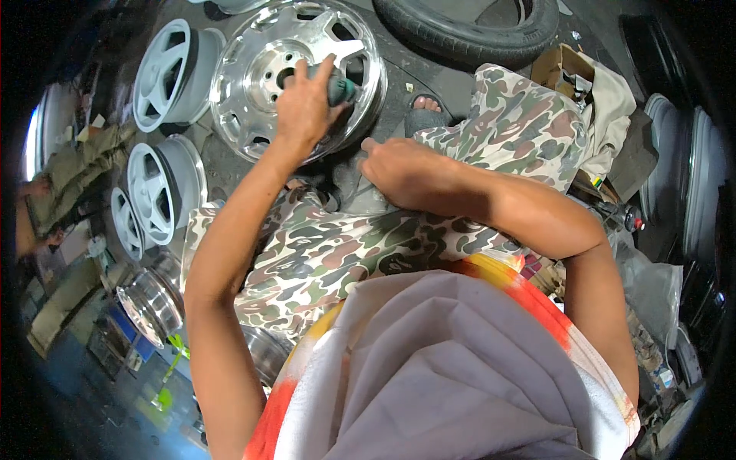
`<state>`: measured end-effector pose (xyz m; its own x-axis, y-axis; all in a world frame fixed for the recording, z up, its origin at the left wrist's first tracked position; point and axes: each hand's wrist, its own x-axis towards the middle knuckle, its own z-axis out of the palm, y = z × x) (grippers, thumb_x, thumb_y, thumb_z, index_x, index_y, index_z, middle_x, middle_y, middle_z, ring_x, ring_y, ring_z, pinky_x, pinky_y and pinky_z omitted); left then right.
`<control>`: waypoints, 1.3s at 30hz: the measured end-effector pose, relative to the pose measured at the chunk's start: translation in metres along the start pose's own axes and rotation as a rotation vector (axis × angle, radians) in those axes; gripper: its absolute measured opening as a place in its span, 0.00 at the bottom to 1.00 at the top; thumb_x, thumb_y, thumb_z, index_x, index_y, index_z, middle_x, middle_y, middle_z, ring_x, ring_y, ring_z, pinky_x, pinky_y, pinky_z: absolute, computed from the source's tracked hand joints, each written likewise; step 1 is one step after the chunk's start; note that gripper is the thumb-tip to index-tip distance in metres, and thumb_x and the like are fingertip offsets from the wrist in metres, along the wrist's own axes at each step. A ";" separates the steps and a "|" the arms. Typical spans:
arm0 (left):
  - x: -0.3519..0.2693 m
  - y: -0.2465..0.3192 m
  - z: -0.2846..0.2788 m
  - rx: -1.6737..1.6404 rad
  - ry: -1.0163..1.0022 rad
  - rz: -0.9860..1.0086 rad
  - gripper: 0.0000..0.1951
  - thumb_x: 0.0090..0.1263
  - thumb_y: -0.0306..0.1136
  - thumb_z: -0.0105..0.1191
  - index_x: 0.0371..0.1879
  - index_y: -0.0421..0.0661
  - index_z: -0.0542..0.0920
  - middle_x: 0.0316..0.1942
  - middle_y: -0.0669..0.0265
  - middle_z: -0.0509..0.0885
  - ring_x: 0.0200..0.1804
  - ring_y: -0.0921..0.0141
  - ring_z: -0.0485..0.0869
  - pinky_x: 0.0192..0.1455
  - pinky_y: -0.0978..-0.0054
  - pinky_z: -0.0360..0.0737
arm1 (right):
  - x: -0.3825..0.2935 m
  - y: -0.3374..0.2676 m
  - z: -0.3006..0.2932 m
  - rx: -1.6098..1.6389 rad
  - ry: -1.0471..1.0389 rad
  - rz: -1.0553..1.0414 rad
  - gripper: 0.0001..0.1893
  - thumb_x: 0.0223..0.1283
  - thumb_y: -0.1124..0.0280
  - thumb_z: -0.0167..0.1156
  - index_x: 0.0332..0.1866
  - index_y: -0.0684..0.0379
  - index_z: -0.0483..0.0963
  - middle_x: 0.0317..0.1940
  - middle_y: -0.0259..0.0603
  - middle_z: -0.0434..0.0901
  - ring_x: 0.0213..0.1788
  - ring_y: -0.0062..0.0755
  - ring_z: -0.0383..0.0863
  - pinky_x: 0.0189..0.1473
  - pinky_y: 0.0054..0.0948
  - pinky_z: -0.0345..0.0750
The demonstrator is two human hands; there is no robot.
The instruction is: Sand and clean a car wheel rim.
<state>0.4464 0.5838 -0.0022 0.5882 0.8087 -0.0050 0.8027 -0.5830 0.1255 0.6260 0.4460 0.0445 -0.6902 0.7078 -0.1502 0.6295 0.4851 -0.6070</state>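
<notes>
A polished metal car wheel rim (253, 75) lies face up on the dark floor before me. My left hand (305, 103) rests over its face, fingers spread around a dark green and black object (340, 91), perhaps a cloth or a small tool, pressed against the spokes right of the hub. To the right of the rim, my right hand (397, 169) is held above the floor near my knees, fingers curled. Whether it holds anything is hidden.
Several silver-painted rims (150, 192) stand at the left, with a polished rim (149, 307) below them. A black tyre (471, 40) lies at the top. A cardboard box (549, 66) with a beige cloth (612, 98) is at the right. A sandalled foot (426, 118) is near the tyre.
</notes>
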 end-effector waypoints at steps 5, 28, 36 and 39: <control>0.013 0.021 -0.008 0.028 -0.044 0.031 0.46 0.55 0.36 0.77 0.75 0.59 0.66 0.55 0.48 0.75 0.51 0.44 0.84 0.48 0.50 0.86 | 0.001 -0.003 -0.002 0.026 0.002 -0.022 0.09 0.68 0.73 0.51 0.41 0.68 0.75 0.50 0.71 0.81 0.44 0.61 0.85 0.50 0.50 0.81; 0.121 -0.011 -0.007 -0.091 0.054 -0.067 0.48 0.54 0.38 0.78 0.76 0.55 0.65 0.67 0.36 0.73 0.59 0.40 0.82 0.61 0.46 0.81 | 0.025 -0.001 -0.001 -0.087 -0.225 0.192 0.17 0.56 0.76 0.66 0.51 0.68 0.80 0.58 0.66 0.78 0.53 0.65 0.85 0.57 0.50 0.83; 0.044 -0.063 -0.001 -0.067 0.075 0.161 0.46 0.57 0.39 0.76 0.76 0.67 0.66 0.64 0.48 0.74 0.56 0.43 0.83 0.56 0.50 0.84 | 0.025 0.038 -0.041 -0.152 -0.251 0.250 0.27 0.58 0.66 0.73 0.63 0.63 0.78 0.63 0.56 0.76 0.59 0.58 0.83 0.61 0.48 0.81; -0.017 -0.087 -0.013 -0.107 -0.011 0.232 0.46 0.58 0.37 0.76 0.77 0.69 0.65 0.64 0.51 0.73 0.58 0.44 0.82 0.57 0.50 0.83 | 0.038 0.079 -0.049 -0.242 -0.302 0.212 0.25 0.58 0.66 0.72 0.61 0.63 0.78 0.65 0.55 0.75 0.58 0.56 0.83 0.59 0.48 0.82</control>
<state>0.3655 0.6215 -0.0003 0.7570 0.6529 0.0252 0.6314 -0.7409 0.2290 0.6669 0.5366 0.0286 -0.5877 0.6403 -0.4946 0.8089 0.4773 -0.3432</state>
